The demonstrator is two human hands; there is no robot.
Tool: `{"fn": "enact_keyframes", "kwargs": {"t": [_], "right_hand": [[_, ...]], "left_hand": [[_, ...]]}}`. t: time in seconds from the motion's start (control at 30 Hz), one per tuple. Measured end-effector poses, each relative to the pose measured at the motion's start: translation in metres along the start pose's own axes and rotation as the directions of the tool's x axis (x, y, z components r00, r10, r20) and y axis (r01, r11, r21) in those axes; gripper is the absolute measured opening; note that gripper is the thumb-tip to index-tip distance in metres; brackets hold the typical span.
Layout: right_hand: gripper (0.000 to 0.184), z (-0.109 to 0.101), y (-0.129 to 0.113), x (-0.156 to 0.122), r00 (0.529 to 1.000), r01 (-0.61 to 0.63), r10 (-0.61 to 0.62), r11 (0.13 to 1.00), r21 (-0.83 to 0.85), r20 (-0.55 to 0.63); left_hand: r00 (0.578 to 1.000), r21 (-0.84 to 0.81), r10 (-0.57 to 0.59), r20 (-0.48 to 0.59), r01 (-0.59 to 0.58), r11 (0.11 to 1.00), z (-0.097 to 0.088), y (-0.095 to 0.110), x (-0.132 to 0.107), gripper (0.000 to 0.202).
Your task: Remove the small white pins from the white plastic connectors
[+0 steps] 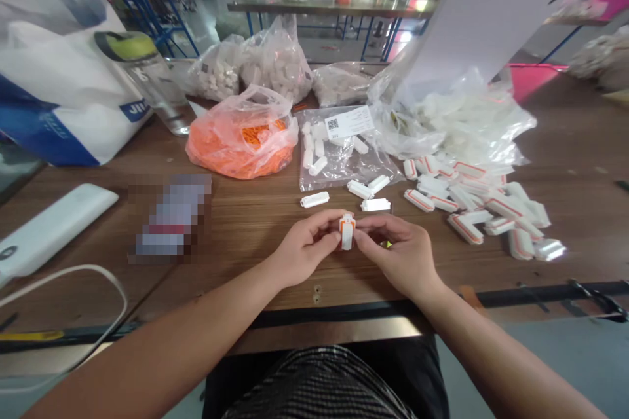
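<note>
Between the fingertips of both hands, a small white plastic piece with an orange edge (347,234) is held upright over the table's front part. My left hand (309,245) pinches it from the left. From the right, my right hand (398,252) grips it with thumb and fingers. Just beyond my hands lie several plain white plastic pieces (314,200). More of them show in and under a clear bag with a label (339,144). A pile of white pieces with orange edging (472,200) spreads to the right of my right hand.
An open bag of orange parts (240,144) sits behind, left of centre. Filled clear bags (275,65) line the back. On the left are a water bottle (157,88), a blue-and-white bag (59,78), a blurred-out object (171,216) and a white device (59,226) near a cable.
</note>
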State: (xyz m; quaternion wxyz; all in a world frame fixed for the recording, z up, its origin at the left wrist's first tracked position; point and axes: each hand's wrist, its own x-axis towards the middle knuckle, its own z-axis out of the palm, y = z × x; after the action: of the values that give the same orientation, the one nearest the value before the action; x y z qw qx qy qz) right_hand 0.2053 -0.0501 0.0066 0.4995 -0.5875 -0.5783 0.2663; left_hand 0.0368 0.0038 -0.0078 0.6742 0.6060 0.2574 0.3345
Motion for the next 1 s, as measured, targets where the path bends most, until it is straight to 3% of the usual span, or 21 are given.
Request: {"fn": "enact_keyframes", "kwargs": {"t": [0.23, 0.47, 0.63, 0.77, 0.93, 1.0], "right_hand": [[0.011, -0.002, -0.001, 0.003, 0.999, 0.035, -0.035, 0.999, -0.002, -0.014], [0.015, -0.002, 0.0, 0.004, 1.0, 0.011, -0.012, 0.999, 0.047, 0.019], [0.026, 0.001, 0.003, 0.003, 0.991, 0.019, -0.022, 0.999, 0.025, 0.134], [0.028, 0.0, 0.005, 0.003, 0.988, 0.007, -0.01, 1.0, 0.023, 0.152], [0.027, -0.004, -0.004, 0.0, 0.989, 0.034, -0.025, 0.998, -0.057, 0.147], [0.023, -0.014, -0.007, 0.002, 0.993, 0.002, 0.007, 0.997, -0.083, 0.118]], "left_hand": [[0.996, 0.249, 0.092, -0.009, -0.086, 0.965, 0.003, 0.002, -0.004, 0.03], [1.0, 0.126, 0.003, -0.001, -0.003, 0.992, 0.007, 0.002, -0.003, 0.028], [0.993, 0.057, -0.059, -0.099, 0.065, 0.996, 0.003, 0.006, 0.0, 0.022], [0.986, -0.023, -0.128, -0.102, 0.126, 0.992, 0.0, 0.005, 0.002, 0.025], [0.988, -0.003, -0.138, -0.063, 0.138, 0.99, 0.002, 0.005, 0.002, 0.023], [0.992, 0.027, -0.114, -0.049, 0.115, 0.993, 0.004, 0.005, 0.001, 0.025]]}}
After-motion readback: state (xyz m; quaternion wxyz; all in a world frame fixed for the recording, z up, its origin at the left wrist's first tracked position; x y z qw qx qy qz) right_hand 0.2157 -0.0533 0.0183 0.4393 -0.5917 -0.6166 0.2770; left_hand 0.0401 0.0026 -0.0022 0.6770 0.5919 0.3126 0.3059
